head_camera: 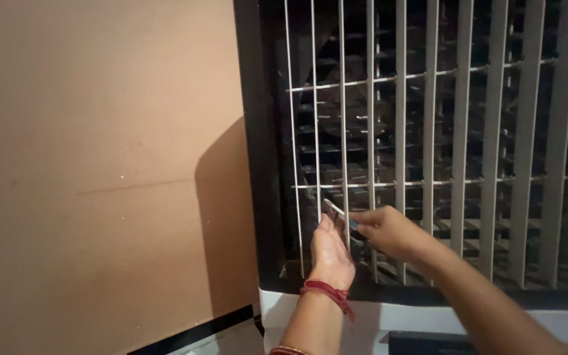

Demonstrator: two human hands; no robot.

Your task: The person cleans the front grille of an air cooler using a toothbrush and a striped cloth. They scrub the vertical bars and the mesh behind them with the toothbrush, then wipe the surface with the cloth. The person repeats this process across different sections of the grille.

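- Presently, the left hand [329, 253], a red thread at its wrist, lies flat-fingered against the tall dark air cooler's white vertical-slatted grille [428, 144], near its lower left corner.
- The right hand [384, 230] pinches a small slim silvery tool [334, 209] at a thin slat.
- Grille remains seated; nothing visibly detached.
- Beige wall [100, 171] stands left.

Close-set vertical slats [428, 131] bar reaching inside; wall [100, 164] flanks left.

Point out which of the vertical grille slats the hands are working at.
The third thin slat from the left: the right hand holds a small metal tool against it, with the left hand just below. The wider slats farther right are untouched.
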